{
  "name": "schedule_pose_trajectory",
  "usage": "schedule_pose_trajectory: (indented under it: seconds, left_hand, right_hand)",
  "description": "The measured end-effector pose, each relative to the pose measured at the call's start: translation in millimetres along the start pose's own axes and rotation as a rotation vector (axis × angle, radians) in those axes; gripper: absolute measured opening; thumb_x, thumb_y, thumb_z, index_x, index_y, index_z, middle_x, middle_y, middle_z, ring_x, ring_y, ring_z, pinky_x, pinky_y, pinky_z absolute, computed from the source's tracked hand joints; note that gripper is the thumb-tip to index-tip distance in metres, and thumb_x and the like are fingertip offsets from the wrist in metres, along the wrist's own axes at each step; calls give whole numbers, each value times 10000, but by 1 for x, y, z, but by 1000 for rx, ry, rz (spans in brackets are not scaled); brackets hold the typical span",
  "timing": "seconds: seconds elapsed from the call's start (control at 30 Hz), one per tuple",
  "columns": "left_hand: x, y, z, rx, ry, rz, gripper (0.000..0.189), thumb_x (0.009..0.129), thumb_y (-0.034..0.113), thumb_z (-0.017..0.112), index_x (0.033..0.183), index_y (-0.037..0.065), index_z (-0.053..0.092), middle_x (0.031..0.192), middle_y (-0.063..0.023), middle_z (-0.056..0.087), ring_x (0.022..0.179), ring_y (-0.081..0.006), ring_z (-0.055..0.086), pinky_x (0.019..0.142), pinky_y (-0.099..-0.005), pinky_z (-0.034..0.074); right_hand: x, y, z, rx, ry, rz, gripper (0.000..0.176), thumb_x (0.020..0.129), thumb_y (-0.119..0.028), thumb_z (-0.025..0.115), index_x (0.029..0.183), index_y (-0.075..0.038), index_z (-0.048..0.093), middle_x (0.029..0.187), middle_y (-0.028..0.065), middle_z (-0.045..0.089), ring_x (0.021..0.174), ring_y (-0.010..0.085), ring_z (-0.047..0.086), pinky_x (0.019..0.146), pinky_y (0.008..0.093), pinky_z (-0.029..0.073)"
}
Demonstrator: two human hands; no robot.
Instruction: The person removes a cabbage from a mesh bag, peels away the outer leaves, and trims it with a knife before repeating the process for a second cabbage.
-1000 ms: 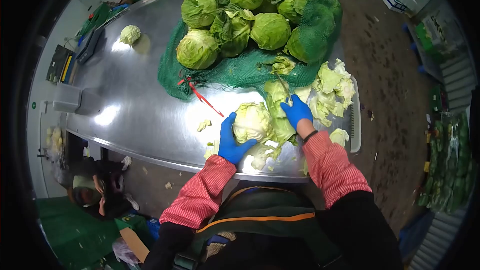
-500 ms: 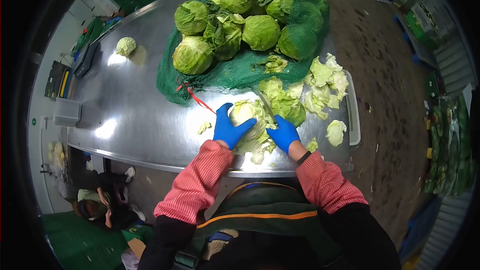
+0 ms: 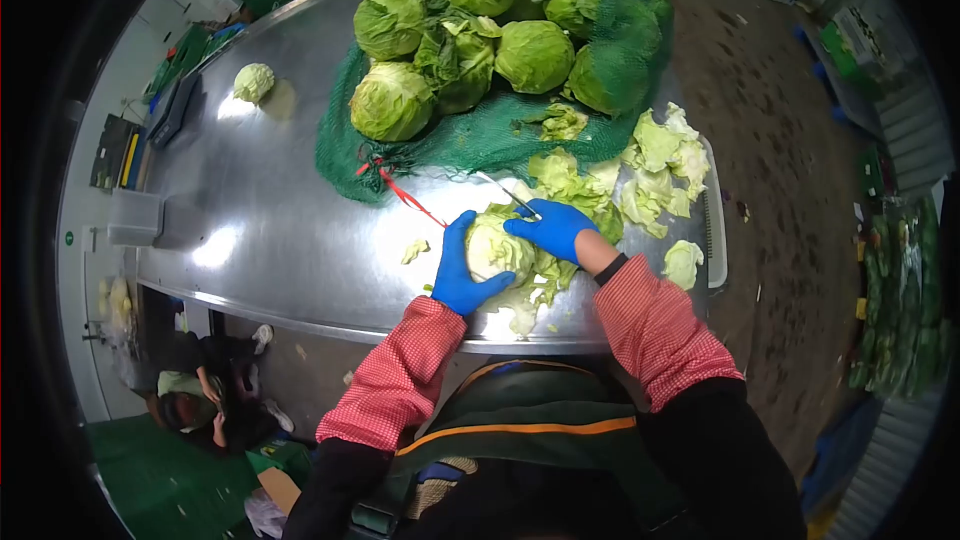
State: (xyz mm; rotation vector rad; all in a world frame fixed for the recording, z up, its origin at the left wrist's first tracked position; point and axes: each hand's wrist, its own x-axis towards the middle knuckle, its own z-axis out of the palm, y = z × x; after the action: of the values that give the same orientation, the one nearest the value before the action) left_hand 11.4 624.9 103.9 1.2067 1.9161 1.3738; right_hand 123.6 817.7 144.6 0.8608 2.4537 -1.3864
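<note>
One broad metal table carries a green net of whole cabbages on its far part. Near the close edge, the person's left hand wraps the left side of a pale cabbage, thumb across its near side, fingers clamped on it. The right hand, back upward and reaching inward, lies at the upper right, fingers closed on a slim knife. The pale cabbage, roundish without a clear long axis, sits between both hands, left nearer; the knife's long axis points away and leftward, beyond it.
</note>
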Motion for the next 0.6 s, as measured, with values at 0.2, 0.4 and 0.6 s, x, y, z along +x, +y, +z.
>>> schedule_pose_trajectory:
  seconds: [0.2, 0.4, 0.6]
  left_hand:
    - [-5, -6, 2, 55, 79, 52, 1096, 585, 321, 867, 1428, -16, 253, 1358, -213, 342, 1295, -352, 362, 1095, -418, 312]
    - [-6, 0, 1, 107, 75, 55, 1086, 581, 332, 866, 1422, -9, 269, 1329, -214, 346, 1267, -362, 382, 1078, -423, 339]
    - [-6, 12, 5, 141, 69, 65, 1070, 583, 328, 868, 1412, -12, 284, 1324, -217, 351, 1260, -363, 389, 1070, -421, 352]
  right_hand:
    - [4, 1, -21, -25, -198, -9, 586, 835, -587, 577, 1110, -72, 630, 877, 141, 679, 733, 254, 667, 730, 362, 523]
    - [11, 6, -18, 100, -267, 68, 569, 798, -549, 652, 1039, -36, 608, 766, 124, 642, 634, 209, 644, 637, 342, 536]
    - [10, -2, -25, 41, -346, 70, 525, 803, -500, 665, 1043, -38, 601, 754, 100, 629, 618, 178, 634, 562, 317, 530]
